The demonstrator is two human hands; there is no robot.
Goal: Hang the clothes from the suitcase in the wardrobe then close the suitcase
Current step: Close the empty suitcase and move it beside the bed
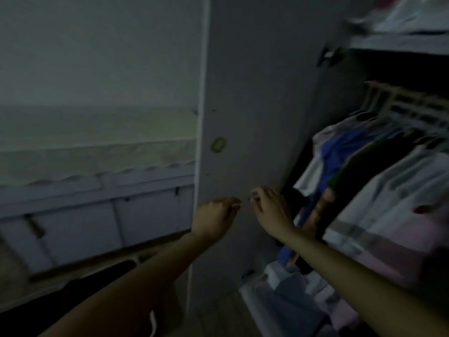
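The view is dark and blurred. My left hand [216, 216] and my right hand [269, 210] are stretched out side by side in front of the open grey wardrobe door [247, 105], fingers loosely curled, holding nothing. Inside the wardrobe on the right, several garments [379, 190] in white, blue, dark and pink hang from hangers on a rail [413, 103]. The right hand is just left of the blue garment [337, 152]. The suitcase is out of view.
A shelf [401, 42] with folded things runs above the rail. Folded clothes [298, 295] lie at the wardrobe bottom. A bed with a mattress [97, 152] and drawers [145, 215] stands to the left. A dark object [102, 276] lies on the floor.
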